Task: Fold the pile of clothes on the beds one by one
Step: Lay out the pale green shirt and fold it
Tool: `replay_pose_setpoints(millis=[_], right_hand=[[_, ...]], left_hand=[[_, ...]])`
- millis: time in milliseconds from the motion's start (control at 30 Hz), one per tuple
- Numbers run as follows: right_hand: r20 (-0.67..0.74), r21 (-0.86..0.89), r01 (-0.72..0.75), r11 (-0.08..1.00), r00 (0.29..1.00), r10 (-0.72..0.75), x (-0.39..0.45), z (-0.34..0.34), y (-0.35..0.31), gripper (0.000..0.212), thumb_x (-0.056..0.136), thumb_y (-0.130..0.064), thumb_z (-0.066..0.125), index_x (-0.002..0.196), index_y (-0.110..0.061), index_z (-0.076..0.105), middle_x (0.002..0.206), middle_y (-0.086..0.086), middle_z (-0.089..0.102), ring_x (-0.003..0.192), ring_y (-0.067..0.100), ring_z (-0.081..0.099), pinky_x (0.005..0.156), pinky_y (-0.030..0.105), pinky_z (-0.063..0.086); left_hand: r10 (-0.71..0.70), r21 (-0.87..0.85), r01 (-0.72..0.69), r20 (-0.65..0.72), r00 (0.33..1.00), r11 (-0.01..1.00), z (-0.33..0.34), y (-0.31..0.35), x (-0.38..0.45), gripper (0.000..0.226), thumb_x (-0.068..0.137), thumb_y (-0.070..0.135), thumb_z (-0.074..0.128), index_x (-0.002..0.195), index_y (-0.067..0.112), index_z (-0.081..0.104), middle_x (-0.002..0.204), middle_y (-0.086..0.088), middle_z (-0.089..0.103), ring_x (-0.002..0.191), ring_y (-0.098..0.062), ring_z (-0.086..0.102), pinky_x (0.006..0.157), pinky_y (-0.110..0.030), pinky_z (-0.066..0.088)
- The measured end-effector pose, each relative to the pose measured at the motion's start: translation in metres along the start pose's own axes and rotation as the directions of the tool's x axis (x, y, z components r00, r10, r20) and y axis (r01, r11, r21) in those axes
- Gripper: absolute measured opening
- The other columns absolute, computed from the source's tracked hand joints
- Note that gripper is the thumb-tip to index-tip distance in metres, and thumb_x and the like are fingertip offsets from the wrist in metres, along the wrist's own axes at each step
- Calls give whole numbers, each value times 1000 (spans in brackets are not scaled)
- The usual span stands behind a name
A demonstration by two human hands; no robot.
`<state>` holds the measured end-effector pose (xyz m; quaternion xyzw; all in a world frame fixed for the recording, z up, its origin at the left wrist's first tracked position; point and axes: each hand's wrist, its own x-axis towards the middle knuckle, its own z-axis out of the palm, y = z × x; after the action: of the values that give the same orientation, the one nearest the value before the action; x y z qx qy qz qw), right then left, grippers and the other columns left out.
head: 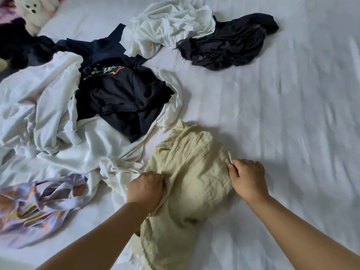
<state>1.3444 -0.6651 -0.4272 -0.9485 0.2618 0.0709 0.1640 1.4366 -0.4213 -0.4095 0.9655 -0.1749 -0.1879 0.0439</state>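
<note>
A crumpled pale yellow-green garment [191, 172] lies on the white bed sheet [282, 114] at the near middle. My left hand [145, 189] grips its left edge in a fist. Its right edge is pinched by my right hand [247, 179]. To the left spreads a pile of clothes: a large white garment [48, 106], a black shirt with a coloured print [120, 94] on top of it, and a lilac patterned piece [39, 203] near the front left.
Farther back lie a navy top [101, 47], a bunched white garment [171, 24] and a dark garment [228, 43]. A plush toy [33, 10] and a dark fluffy item [17, 47] sit at the far left corner. Bare sheet stretches to the right.
</note>
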Motion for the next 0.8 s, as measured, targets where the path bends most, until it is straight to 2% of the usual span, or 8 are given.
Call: replay_pose_setpoints(millis=[133,300,367,467,567,633,700,800], right_hand=[[2,-3,-34,999,999,34,1,-2,10,22,94,-12,45,81,-8,62,81,11,67,87,34,60,93,40,34],[-35,-69,-77,995,997,74,3,-5,0,23,92,-14,47,105,-6,65,104,16,66,101,35,59,90,39,37],[-112,23,-7,1000,994,9,5,-3,-14,39,95,-24,45,130,-9,55,128,18,56,118,36,50,103,46,30],[43,20,184,983,982,-185,8,3,-37,65,94,-59,33,151,-32,17,159,11,10,145,29,11,114,50,5],[264,-61,202,978,948,-179,14,20,-42,81,83,-76,21,149,-39,-8,159,10,-12,147,29,-5,115,52,1],[298,-18,67,998,953,-59,24,24,-40,93,75,-81,18,150,-32,-8,159,16,-5,146,31,0,115,53,3],[293,42,-64,997,955,49,38,23,-37,106,70,-84,24,152,-23,-2,158,16,9,145,31,11,115,52,9],[287,56,-36,998,958,18,53,21,-36,115,68,-80,51,151,-20,-1,154,13,26,139,33,27,113,49,20]], left_hand=[[-307,-349,291,8,952,891,-23,-23,22,34,94,33,46,71,16,62,86,-12,66,86,-31,59,72,-33,45],[-192,-19,191,-93,977,981,-32,-42,31,31,94,40,48,116,21,60,121,-10,60,113,-31,52,90,-39,39],[-83,-21,81,-115,990,996,-24,-33,18,62,90,59,41,144,28,35,152,-3,31,139,-26,27,115,-44,17],[43,-34,-44,-38,998,998,3,-3,-19,85,68,89,7,139,52,-22,150,11,-35,139,-20,-33,107,-51,-23],[140,-16,-140,190,972,990,44,18,-66,103,61,91,24,127,47,-42,145,8,-45,129,-16,-48,100,-50,-35],[196,83,-211,156,968,974,59,24,-81,115,60,88,34,145,36,-21,157,2,-21,143,-21,-23,99,-46,-37],[143,37,-147,96,985,988,51,27,-79,106,63,90,22,150,31,7,159,3,0,147,-22,3,106,-43,-28],[96,-79,-92,55,994,993,49,20,-65,95,63,91,0,139,40,-24,146,10,-41,135,-13,-39,101,-34,-38]])
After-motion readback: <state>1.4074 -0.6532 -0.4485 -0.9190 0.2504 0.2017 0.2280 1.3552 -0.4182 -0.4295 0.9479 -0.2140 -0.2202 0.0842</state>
